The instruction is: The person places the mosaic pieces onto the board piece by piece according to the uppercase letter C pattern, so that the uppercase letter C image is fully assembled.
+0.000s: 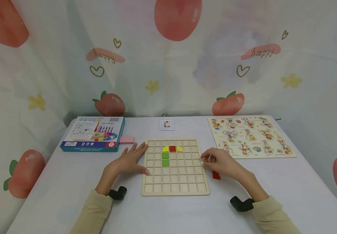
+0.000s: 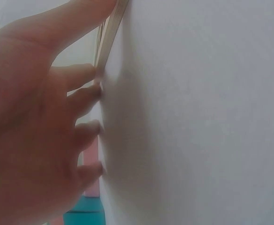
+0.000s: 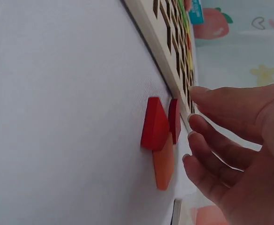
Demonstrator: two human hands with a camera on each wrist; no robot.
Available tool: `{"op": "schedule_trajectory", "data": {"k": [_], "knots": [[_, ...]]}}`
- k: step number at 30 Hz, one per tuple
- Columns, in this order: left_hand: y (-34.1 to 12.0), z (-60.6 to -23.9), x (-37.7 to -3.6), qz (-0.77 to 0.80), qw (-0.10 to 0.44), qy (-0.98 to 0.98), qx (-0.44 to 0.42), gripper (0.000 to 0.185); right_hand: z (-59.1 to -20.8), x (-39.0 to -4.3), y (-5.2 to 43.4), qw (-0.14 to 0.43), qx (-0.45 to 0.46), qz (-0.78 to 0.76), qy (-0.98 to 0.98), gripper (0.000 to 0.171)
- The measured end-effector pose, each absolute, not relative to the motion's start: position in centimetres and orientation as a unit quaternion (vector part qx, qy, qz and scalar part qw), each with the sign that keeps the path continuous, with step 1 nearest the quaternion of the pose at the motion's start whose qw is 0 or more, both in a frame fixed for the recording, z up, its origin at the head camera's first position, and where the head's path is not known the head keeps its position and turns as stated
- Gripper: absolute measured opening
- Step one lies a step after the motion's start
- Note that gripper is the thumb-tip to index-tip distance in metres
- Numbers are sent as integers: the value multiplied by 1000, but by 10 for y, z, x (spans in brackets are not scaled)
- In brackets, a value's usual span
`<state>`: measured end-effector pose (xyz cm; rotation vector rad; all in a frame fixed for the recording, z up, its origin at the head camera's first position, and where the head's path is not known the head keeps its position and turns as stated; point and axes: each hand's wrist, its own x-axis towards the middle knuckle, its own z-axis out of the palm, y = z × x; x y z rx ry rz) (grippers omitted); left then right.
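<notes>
One wooden grid board [image 1: 175,185] at table centre, steadied on both sides. Left hand [image 1: 129,161] flat, fingers spread, touching its left edge. Right hand [image 1: 222,162] at its right edge, fingers loosely curled, pinching nothing visible. Five pieces in the far rows: two yellow [image 1: 165,149], one red [image 1: 172,148], two green [image 1: 165,159]. Loose red pieces [image 3: 156,124] under the right hand, two or three. Far left, one boxed set [image 1: 92,133], one pink block [image 1: 126,139]; far right, one picture puzzle [image 1: 250,136].

This looks like a children's play corner set up for recording: a table [image 1: 69,182] under a pale cloth, a strawberry-print curtain [image 1: 186,65] draped all round it, and toys laid out, namely a wooden grid board [image 1: 175,182], a peg puzzle [image 1: 250,136] and a boxed bead set [image 1: 93,133].
</notes>
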<state>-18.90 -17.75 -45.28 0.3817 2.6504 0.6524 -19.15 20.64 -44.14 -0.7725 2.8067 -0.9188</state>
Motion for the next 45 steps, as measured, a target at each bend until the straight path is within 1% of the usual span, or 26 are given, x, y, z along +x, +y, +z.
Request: {"op": "schedule_trajectory", "data": {"k": [8,15,22,27,33,45], "knots": [[-180,-461,-194,223,188,947,133,111,-448,-196,222,65,-233,-288,926,18],[-180,-457,-191,230,191,945,134,114,-451,-197,221,65,-231,-285,928,15],[-182,-469,-195,224,177,949,135,114,-449,-194,220,63,-231,-299,924,14],[-182,-470,-194,227,174,948,138,113,-443,-192,219,74,-243,-315,914,13],[-184,-472,-196,229,175,947,140,113,-440,-191,208,75,-261,-322,907,18],[-180,-456,-190,231,184,945,140,112,-443,-192,167,87,-289,-353,886,10]]}}
